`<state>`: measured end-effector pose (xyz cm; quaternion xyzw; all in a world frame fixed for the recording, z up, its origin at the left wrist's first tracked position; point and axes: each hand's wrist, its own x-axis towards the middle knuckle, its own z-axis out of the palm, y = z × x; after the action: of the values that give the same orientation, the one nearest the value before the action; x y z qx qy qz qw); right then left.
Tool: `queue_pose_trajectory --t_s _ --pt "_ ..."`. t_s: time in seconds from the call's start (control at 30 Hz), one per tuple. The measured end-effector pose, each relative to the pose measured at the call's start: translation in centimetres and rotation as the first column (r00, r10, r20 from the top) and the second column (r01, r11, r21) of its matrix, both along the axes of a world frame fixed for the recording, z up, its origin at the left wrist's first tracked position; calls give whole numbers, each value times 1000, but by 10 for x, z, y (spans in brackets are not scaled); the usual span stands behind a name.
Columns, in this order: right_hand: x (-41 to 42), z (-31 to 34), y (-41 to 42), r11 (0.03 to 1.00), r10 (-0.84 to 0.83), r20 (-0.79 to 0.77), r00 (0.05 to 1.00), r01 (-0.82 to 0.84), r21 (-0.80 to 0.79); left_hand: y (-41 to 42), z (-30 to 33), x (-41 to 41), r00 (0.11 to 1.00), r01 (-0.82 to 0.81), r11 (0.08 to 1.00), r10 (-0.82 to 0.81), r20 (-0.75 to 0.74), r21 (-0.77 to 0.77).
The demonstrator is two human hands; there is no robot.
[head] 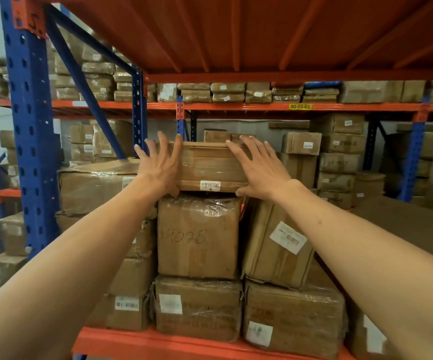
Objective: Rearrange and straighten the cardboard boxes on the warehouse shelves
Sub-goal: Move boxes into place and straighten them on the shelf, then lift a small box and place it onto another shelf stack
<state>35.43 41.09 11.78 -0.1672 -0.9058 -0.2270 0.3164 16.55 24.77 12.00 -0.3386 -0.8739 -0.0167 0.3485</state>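
Both hands are pressing flat on the top box (210, 166), which is sitting on the marked box (198, 237) in the middle stack, well under the orange deck (236, 35) overhead. The left hand (158, 166) is spreading its fingers wide over the top box's left front corner, the thumb tucking at the bottom edge; the right hand (258, 168) is lying open over the right front corner, fingers reaching its upper edge. Neither grip is closing on anything; they are bracing, not pinching. The top box is looking stiff but a little crushed, wrapped in glossy tape and film, so palms may be slipping on it. Its weight is hard to judge. Taking it by the two bottom corners, or squeezing its sides, seems the surest hold for squaring it over the marked box below.
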Motion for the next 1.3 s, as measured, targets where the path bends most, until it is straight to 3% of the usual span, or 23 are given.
queue_pose_trajectory --t_s 0.13,0.27,0.4,0.57,0.73,0.87,0.97,1.03,1.13,1.23,1.3 --pt "30 0 15 1000 -13 -23 1000 13 10 26 4 24 999 47 996 -47 4 -72" --pt "83 1 43 997 -68 -115 991 63 -46 73 6 74 946 304 941 -317 -65 -150" --pt "167 -8 89 965 -244 -227 943 214 -150 127 -8 150 869 476 865 -490 -64 -159" --pt "296 -35 168 739 -594 -194 780 435 -515 198 -48 240 840 536 821 -542 31 -194" --pt "381 -77 232 521 -718 -72 692 466 -715 268 -94 319 779 620 755 -562 277 -212" --pt "406 -112 274 425 -692 -54 720 347 -836 319 -154 380 679 637 763 -488 548 -109" --pt "411 -129 300 321 -661 -110 742 147 -936 350 -193 417 602 602 798 -424 677 -35" --pt "408 -134 311 247 -645 -164 746 0 -969 366 -209 433 586 557 830 -405 702 14" --pt "401 -136 322 152 -601 -308 738 -272 -950 383 -217 441 636 486 869 -424 644 92" --pt "391 -134 321 200 -586 -400 705 -352 -914 390 -213 434 686 440 883 -448 573 163" --pt "384 -132 317 252 -546 -441 713 -362 -897 390 -203 430 673 419 885 -453 585 203"
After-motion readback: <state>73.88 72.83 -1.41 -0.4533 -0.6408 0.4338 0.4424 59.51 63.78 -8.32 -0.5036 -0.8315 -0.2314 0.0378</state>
